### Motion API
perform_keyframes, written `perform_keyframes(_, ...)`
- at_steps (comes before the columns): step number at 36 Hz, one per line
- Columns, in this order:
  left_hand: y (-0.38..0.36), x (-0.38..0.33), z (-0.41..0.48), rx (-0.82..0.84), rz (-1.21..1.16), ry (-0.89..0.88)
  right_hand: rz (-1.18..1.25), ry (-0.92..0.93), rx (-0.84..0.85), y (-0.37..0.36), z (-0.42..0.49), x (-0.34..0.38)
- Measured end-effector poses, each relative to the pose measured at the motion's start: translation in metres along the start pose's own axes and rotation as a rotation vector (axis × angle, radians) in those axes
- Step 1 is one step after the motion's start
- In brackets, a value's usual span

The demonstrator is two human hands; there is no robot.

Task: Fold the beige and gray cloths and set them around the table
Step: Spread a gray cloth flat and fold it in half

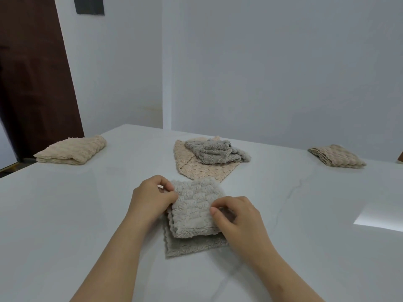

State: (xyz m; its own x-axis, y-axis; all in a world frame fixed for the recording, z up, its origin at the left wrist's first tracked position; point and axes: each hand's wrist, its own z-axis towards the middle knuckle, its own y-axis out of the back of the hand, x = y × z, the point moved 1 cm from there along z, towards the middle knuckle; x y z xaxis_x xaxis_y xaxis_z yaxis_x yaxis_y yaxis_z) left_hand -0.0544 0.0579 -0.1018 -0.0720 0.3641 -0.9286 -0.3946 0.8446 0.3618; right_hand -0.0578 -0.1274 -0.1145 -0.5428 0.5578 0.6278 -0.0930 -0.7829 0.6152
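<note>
While the left hand (152, 196) and right hand (234, 216) pinch the gray cloth (194, 216) to square its fold, unfolded cloths (209, 159) wait at twelve o'clock.

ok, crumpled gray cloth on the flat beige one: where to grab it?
Pinch a raised fold on top of the crumpled gray cloth, coming from above. It lies bunched on the flat beige cloth, ridges standing up; a low side grab would likely catch the beige one too.

Plain pale blue-grey walls (272, 68), dark brown door (32, 79) far left, white marble-look counter (65, 203) catching a bright light patch (379, 219) near right.
</note>
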Motion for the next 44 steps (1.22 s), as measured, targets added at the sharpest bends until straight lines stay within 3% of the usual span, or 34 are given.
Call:
perform_keyframes(8, 0.0, 0.0, -0.004, -0.006, 0.376, 0.008, -0.044, 0.008, 0.073, -0.003, -0.001, 0.0)
perform_keyframes(12, -0.005, -0.011, -0.013, -0.154, 0.377, -0.296, -0.106, 0.053, -0.055, -0.002, 0.001, 0.0)
perform_keyframes(15, -0.017, -0.009, -0.023, 0.074, 0.396, -0.448, -0.224, 0.009, 0.081, -0.001, 0.001, 0.0)
perform_keyframes(19, -0.027, 0.012, -0.025, 0.328, 0.764, -0.391, -0.332, -0.076, 0.303, -0.004, -0.001, -0.003)
perform_keyframes(30, -0.027, 0.021, -0.024, 0.389, 0.845, -0.328, -0.33, -0.222, 0.444, -0.007, -0.008, -0.009)
perform_keyframes(35, -0.028, 0.022, -0.028, 0.35, 0.817, -0.348, -0.333, -0.222, 0.448, -0.009, -0.009, -0.008)
perform_keyframes(38, -0.024, 0.022, -0.031, 0.165, 0.682, -0.387, -0.233, -0.208, 0.349, -0.005, -0.01, -0.007)
perform_keyframes(40, -0.019, 0.02, -0.034, 0.029, 0.679, -0.303, -0.202, -0.226, 0.234, -0.001, -0.011, -0.005)
perform_keyframes(44, -0.015, 0.016, -0.045, -0.123, 0.821, -0.028, -0.461, -0.367, 0.133, 0.003, -0.016, -0.005)
